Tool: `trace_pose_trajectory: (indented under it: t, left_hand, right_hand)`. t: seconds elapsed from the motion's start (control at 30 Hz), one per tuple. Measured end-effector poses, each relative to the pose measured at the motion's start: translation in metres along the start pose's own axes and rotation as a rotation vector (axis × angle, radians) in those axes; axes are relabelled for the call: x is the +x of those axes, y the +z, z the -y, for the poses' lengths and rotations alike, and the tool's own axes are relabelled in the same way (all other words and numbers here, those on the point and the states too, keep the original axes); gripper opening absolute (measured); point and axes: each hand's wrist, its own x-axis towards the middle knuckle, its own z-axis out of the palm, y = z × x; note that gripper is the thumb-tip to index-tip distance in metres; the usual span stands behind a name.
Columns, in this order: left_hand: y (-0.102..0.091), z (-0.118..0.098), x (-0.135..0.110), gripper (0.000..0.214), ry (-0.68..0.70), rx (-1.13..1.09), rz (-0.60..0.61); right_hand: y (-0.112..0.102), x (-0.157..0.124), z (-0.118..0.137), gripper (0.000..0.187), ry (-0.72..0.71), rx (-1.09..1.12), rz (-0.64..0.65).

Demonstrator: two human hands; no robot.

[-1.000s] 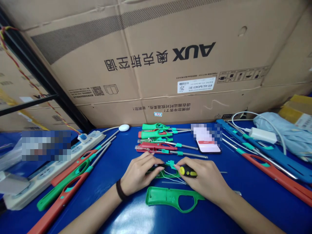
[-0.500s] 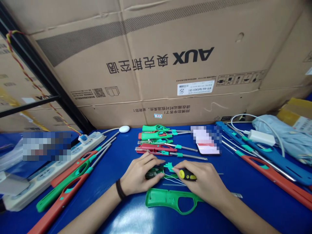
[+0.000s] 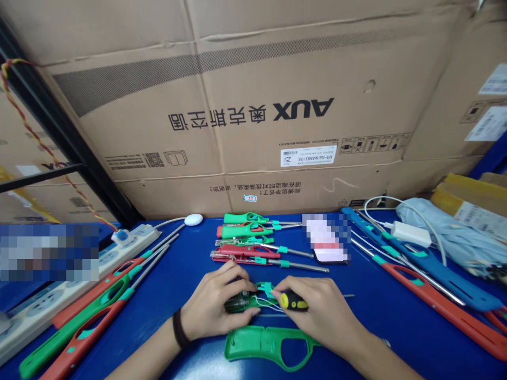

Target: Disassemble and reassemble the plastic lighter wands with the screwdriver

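Observation:
My left hand (image 3: 216,303) is closed around the handle end of an opened gas lighter (image 3: 236,304), whose clear tank and thin white wires show between the fingers. In my right hand (image 3: 322,309) is a screwdriver with a black-and-yellow handle (image 3: 293,300); its tip is hidden. The fingertips of that hand are at the teal trigger piece (image 3: 264,288), just right of my left fingers. Nearer to me lies a loose green half shell (image 3: 245,343), its hollow side up.
Several red and green lighters (image 3: 245,250) lie behind my hands, beside a phone (image 3: 330,255). More lighters (image 3: 99,322) and a power strip (image 3: 35,309) are at left. Blue and red lighters (image 3: 443,311) lie at right. A large carton (image 3: 253,121) stands at the back.
The whole view has shifted, so the table and hands appear lower and further left. Both hands keep nearly the same grip at the opened lighter and its trigger piece.

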Motion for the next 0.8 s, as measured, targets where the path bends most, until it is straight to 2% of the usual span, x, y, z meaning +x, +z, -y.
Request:
trace_pose_trajectory:
  t: [0.17,0.3,0.53,0.7,0.8]
  left_hand:
    - [0.000,0.002,-0.001,0.032,0.003,0.018,-0.012]
    - [-0.003,0.002,-0.002,0.042,0.007,0.001,-0.005]
    - [-0.009,-0.013,0.001,0.050,0.050,-0.125,0.063]
    - [-0.004,-0.023,0.001,0.030,0.118,-0.135,0.135]
    - [-0.002,-0.026,0.000,0.014,0.184,-0.081,0.105]
  right_hand:
    - [0.001,0.000,0.002,0.011,-0.030,0.024,0.005]
    - [-0.003,0.004,0.002,0.019,0.000,0.032,0.003]
    - [-0.023,0.007,0.003,0.010,0.014,-0.013,0.099]
    - [-0.028,0.006,0.005,0.008,0.033,-0.112,0.219]
    - [-0.030,0.008,0.002,0.006,0.039,-0.142,0.160]
